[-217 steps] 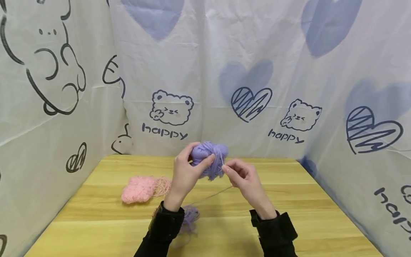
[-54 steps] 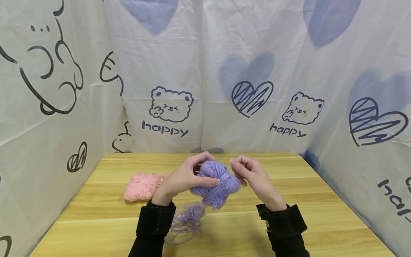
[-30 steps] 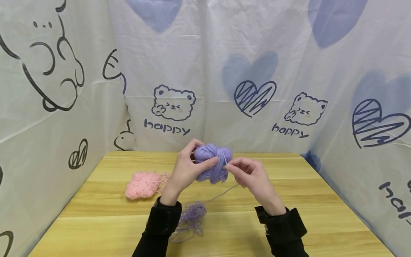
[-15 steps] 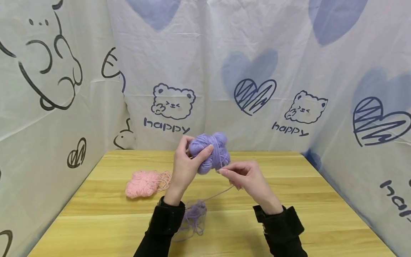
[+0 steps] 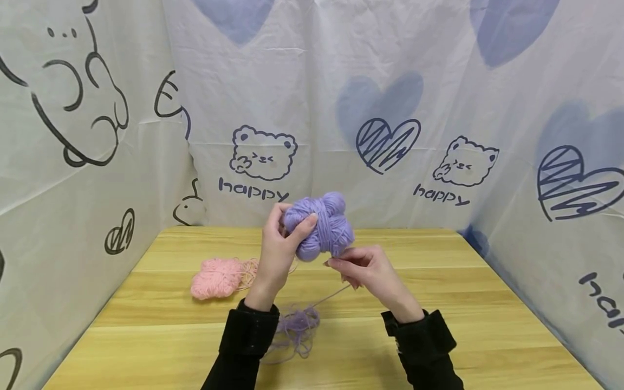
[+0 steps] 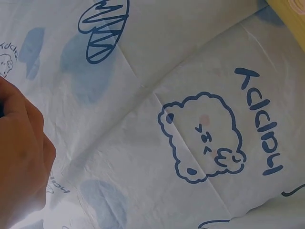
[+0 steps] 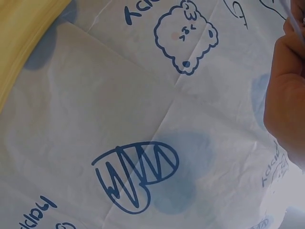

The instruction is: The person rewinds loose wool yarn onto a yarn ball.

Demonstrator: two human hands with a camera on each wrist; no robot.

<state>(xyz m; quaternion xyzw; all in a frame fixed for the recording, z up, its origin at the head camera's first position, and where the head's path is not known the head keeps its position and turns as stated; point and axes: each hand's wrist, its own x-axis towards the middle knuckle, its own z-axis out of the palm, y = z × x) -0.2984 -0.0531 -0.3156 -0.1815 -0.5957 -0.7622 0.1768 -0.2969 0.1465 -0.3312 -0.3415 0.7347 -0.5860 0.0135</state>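
In the head view my left hand (image 5: 279, 244) holds a purple ball of yarn (image 5: 322, 227) up above the wooden table (image 5: 439, 336), thumb and fingers curled round it. Just below and to the right of the ball, my right hand (image 5: 353, 266) pinches a thin purple strand (image 5: 331, 294). The strand runs down to a loose tangle of purple yarn (image 5: 297, 327) lying on the table between my black sleeves. The left wrist view shows only the edge of my left hand (image 6: 19, 162) against the cloth. Part of my right hand (image 7: 286, 90) shows in the right wrist view.
A pink bundle of yarn (image 5: 219, 277) lies on the table to the left of my hands. White cloth printed with bears and blue hearts (image 5: 390, 146) walls the table in at the back and on both sides.
My left hand has raised the purple ball a little higher since half a second ago. The right hand has stayed just under it with the strand pinched.
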